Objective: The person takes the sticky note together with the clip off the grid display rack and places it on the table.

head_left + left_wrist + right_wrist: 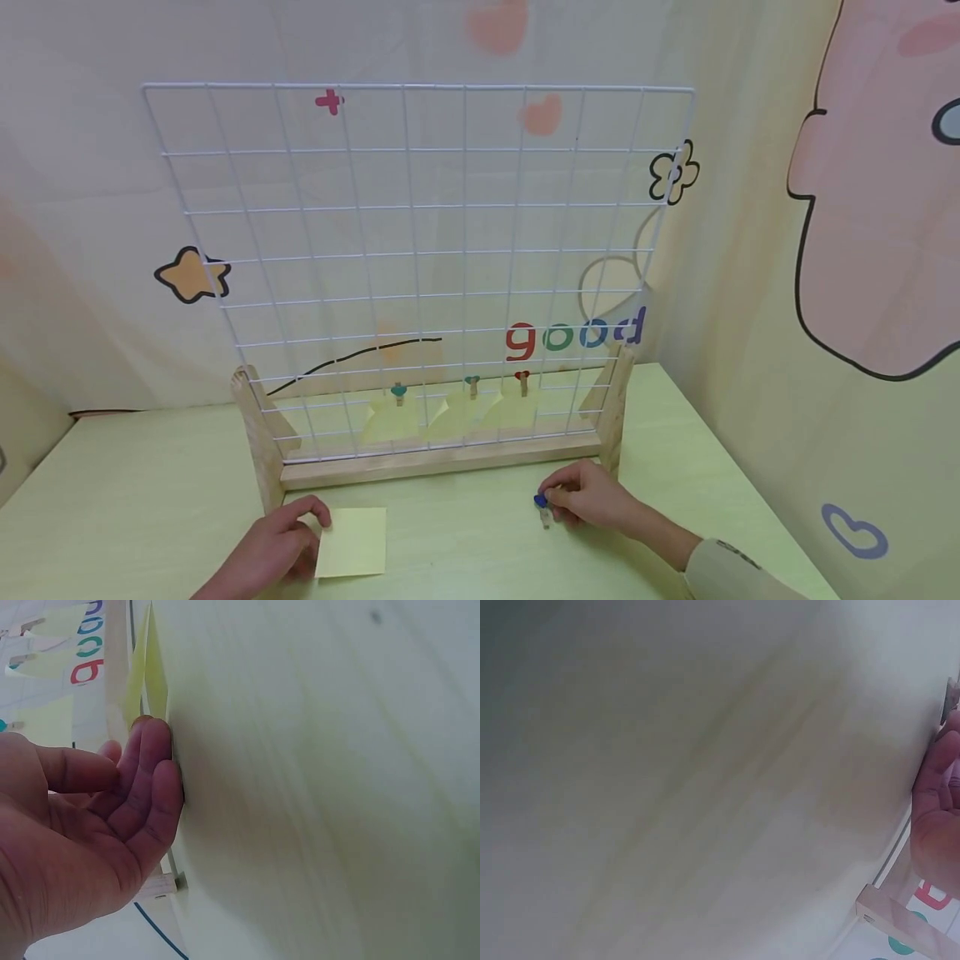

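My left hand (273, 542) pinches the left edge of a yellow sticky note (352, 542) low over the table, in front of the rack. In the left wrist view the note (155, 675) rises beyond the fingertips, seen nearly edge-on. At the right, my right hand (588, 498) holds a small wooden clip with a blue top (541, 501) between thumb and fingers, just above or on the table. The right wrist view catches only part of that hand (939, 802) at its edge.
A white wire grid (435, 250) stands in a wooden base (442, 465). Several yellow notes hang low on it under clips: a teal-topped clip (399, 393), a green-topped clip (472, 385) and a red-topped clip (522, 382). A printed curtain hangs behind the table (112, 492).
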The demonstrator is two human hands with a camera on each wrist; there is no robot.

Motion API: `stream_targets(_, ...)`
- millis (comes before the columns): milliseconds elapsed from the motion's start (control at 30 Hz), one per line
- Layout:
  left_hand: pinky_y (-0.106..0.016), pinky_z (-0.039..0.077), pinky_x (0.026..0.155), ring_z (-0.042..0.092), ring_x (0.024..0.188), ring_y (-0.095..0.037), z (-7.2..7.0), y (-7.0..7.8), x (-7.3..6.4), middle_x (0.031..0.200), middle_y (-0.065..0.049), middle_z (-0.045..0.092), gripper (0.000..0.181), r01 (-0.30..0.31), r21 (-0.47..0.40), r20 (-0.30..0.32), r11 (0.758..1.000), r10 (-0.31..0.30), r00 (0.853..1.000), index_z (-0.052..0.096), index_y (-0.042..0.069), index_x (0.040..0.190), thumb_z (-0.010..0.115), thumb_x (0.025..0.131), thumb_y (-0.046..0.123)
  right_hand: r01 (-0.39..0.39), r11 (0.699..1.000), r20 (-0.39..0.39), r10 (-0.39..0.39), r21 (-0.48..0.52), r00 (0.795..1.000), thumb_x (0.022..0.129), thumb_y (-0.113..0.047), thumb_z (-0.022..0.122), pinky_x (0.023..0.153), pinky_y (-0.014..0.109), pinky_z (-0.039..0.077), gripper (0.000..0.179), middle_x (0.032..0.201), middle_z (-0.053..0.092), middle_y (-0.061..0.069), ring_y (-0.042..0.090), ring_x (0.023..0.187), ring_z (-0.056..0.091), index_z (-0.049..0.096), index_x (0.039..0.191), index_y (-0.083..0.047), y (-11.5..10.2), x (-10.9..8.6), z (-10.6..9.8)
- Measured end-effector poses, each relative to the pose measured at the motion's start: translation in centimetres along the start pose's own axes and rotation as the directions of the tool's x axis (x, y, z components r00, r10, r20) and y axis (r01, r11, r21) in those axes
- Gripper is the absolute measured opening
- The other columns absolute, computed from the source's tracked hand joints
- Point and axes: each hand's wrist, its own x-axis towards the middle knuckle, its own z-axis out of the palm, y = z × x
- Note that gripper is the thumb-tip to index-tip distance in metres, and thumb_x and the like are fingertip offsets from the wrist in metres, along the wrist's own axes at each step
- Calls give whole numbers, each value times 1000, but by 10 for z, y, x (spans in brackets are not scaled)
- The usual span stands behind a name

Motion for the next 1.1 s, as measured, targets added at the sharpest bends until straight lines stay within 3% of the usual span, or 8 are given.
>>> stream_targets(167,-33,46,51,58,56,-22,-3,2,-2,70,-5,63,22,18,46,-34,999,-17,999,57,7,102,42,86,0,8,1000,2,-8,10,1000,93,-8,59,48,23,42,16,64,62,4,10,51,50,70,98,2,-1,1,-1)
stream_targets(567,-32,46,49,58,56,-22,-7,8,-1,74,-5,62,14,16,51,-114,999,-10,993,56,6,106,47,96,9,-2,999,-11,2,35,1000,94,-18,61,49,24,42,27,71,64,4,12,55,52,68,108,3,-15,4,0)
stream_targets(900,-31,51,55,62,70,-21,-9,24,1,96,-10,66,25,-9,-21,-180,1000,5,984,54,10,120,52,99,23,109,993,13,-109,50,994,94,-18,61,53,27,52,30,91,70,19,17,61,63,64,117,2,-41,9,3)
stream_targets(1100,-31,52,60,64,82,-21,-7,34,4,107,-13,67,31,-48,-48,-224,998,36,974,55,14,126,56,98,27,154,985,13,-156,82,988,94,-14,61,56,32,54,33,96,71,17,19,64,64,62,123,1,-64,16,15)
